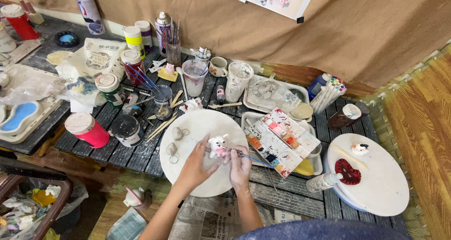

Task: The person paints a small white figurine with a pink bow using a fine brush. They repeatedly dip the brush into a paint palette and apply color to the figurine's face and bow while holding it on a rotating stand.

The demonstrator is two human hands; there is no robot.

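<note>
My left hand (196, 165) holds a small white clay figurine (217, 146) with pink markings over a round white turntable (197, 122). My right hand (240, 165) grips a thin blue-handled paintbrush (246, 156), whose tip touches the figurine's side. Two small unpainted clay pieces (177, 133) lie on the turntable to the left of my hands. A paint palette (281, 141) with several coloured wells sits just right of my right hand.
Paint jars (87, 128), cups of water (194, 76), brushes and bottles crowd the low dark slatted table (136, 155). A second round board (380, 183) on the right bears a red heart piece (348, 172) and a small white figure (360, 149). Newspaper (211, 219) lies below my arms.
</note>
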